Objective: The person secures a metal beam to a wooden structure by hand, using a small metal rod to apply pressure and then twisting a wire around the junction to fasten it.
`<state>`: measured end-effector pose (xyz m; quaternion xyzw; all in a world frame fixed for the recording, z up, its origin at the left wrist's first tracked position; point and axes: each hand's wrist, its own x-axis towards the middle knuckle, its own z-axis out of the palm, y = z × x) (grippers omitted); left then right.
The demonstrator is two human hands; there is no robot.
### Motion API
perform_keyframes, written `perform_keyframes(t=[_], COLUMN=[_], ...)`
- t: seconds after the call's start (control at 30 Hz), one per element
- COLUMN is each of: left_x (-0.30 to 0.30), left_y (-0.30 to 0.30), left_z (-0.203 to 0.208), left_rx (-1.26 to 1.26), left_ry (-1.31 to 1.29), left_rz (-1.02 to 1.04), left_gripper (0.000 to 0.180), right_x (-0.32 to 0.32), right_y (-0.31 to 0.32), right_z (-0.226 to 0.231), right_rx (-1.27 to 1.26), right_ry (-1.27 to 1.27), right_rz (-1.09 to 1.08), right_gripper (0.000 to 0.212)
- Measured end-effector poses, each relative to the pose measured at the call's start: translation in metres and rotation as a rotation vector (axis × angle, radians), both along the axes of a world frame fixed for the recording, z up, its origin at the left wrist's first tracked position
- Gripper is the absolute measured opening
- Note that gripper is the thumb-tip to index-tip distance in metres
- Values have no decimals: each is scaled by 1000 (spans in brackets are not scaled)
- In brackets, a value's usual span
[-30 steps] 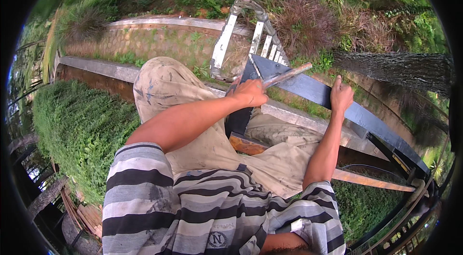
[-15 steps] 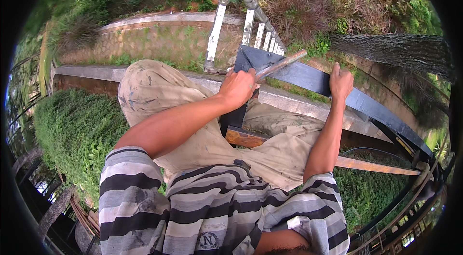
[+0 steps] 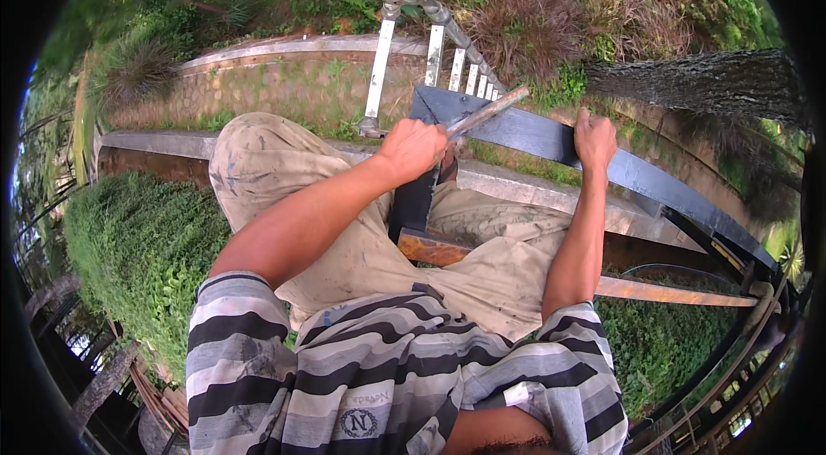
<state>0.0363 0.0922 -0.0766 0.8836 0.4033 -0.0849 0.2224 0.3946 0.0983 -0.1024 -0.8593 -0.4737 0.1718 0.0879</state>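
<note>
My left hand (image 3: 414,150) is closed round the lower end of a narrow, rust-streaked metal bar (image 3: 492,113). The bar slants up to the right, across the face of a dark-painted steel beam (image 3: 520,131). My right hand (image 3: 595,142) grips the beam's upper edge farther right, fingers curled over it. At its left end the beam meets a dark upright (image 3: 413,203) between my legs. A rusty brown crosspiece (image 3: 433,247) is joined to the upright lower down.
A paint-marked ladder (image 3: 380,68) stands beyond the beam. Below lie a concrete ledge (image 3: 508,182) and a stone-faced wall (image 3: 258,92). A hedge (image 3: 146,240) grows at left, a tree trunk (image 3: 697,86) at right. Another rusty bar (image 3: 675,291) runs rightward near my right arm.
My left hand and the narrow bar have shifted slightly left along the beam. My right hand keeps hold of the beam. The whole view has moved a little.
</note>
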Motion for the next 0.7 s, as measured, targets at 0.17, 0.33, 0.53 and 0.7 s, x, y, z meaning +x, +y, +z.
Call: perform_keyframes(t=[0.17, 0.33, 0.53, 0.7], left_x=[-2, 0, 2, 43], left_y=[-1, -5, -5, 19], left_z=[-2, 3, 0, 20], left_rx=[-1, -38, -11, 237], left_ry=[-17, 3, 18, -205], left_rz=[-27, -17, -12, 76], left_gripper=[26, 26, 25, 27], right_x=[0, 0, 3, -2], right_y=[0, -3, -1, 1], right_z=[-6, -12, -15, -7], right_rx=[-22, -25, -66, -25], right_ry=[-4, -8, 16, 53], right_rz=[8, 22, 36, 40], right_gripper=[53, 53, 52, 52])
